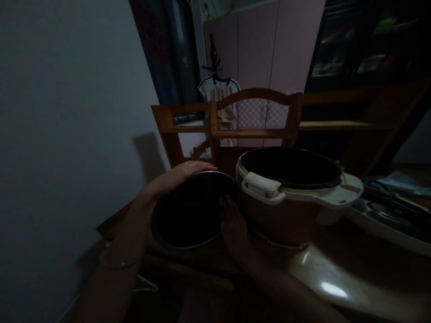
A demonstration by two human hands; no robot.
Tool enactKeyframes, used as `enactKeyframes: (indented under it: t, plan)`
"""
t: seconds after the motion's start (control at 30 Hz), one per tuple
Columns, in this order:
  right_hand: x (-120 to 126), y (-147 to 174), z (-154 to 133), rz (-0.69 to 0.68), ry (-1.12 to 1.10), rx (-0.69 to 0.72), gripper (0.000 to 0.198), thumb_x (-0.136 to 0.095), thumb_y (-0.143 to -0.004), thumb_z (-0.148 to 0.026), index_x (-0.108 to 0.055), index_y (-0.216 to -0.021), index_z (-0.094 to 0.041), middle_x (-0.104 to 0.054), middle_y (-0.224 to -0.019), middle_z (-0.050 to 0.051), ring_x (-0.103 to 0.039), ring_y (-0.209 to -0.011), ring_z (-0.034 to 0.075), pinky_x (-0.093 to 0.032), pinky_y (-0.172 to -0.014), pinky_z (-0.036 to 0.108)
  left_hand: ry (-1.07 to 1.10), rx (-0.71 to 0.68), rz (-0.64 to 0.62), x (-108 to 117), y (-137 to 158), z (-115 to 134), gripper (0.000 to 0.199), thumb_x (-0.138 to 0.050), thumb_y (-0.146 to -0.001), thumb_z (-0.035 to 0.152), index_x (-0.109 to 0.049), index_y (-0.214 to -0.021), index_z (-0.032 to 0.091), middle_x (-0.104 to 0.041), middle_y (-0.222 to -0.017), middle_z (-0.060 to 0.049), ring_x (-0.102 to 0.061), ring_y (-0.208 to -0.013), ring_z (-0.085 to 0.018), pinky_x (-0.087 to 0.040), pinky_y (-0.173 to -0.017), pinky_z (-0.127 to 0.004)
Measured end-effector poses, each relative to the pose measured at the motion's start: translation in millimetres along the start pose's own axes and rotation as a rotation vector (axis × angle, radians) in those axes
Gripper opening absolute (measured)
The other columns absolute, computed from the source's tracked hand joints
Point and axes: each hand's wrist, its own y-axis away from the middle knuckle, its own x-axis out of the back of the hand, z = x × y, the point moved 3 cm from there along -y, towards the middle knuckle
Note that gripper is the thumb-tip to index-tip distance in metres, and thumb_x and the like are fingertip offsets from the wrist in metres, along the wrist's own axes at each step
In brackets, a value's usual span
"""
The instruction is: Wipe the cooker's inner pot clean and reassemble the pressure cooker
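A dark round inner pot [191, 213] is tipped toward me on the table, its opening facing my chest. My left hand [191, 168] holds it from above, with fingers stretched along the upper rim and the thumb out of sight. At the pot's right inner side is my right hand [233, 224], fingers bent together. Something greyish shows at the fingertips, too dark to identify. Right beside the pot stands a cream-and-brown electric cooker [286, 211] without a lid, with a white side handle [262, 184] and a black interior.
A wooden ledge with shelves [256, 133] rises behind the table. A stove-like appliance [390, 211] sits on the right. The glossy tabletop [333, 273] reflects light near the front. A pale wall [67, 112] borders the left side; pink cabinets [256, 54] stand farther back.
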Motion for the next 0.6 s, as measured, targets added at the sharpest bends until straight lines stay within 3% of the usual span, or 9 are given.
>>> enactKeyframes:
  t: [0.27, 0.6]
  plan:
    - [-4.8, 4.3, -9.3, -0.096, 0.026, -0.008, 0.047, -0.051, -0.087, -0.003, -0.054, -0.134, -0.001, -0.052, -0.137, 0.025, -0.047, -0.131, 0.035, -0.042, -0.108, 0.048, 0.038, -0.027, -0.007, -0.7, -1.9, -4.1, 0.047, -0.028, -0.099, 0.043, -0.062, -0.125, 0.023, -0.059, -0.135, -0.001, -0.049, -0.128, -0.02, -0.03, -0.115, -0.035]
    - [1.2, 6.8, -18.0, -0.25, -0.027, 0.107, 0.044, -0.051, -0.088, -0.01, -0.056, -0.131, -0.005, -0.062, -0.124, 0.023, -0.059, -0.114, 0.034, -0.052, -0.092, 0.046, 0.034, 0.013, 0.023, 0.0, 0.3, 6.2, 0.048, -0.031, -0.098, 0.046, -0.064, -0.123, 0.024, -0.061, -0.133, -0.001, -0.052, -0.125, -0.022, -0.033, -0.113, -0.035]
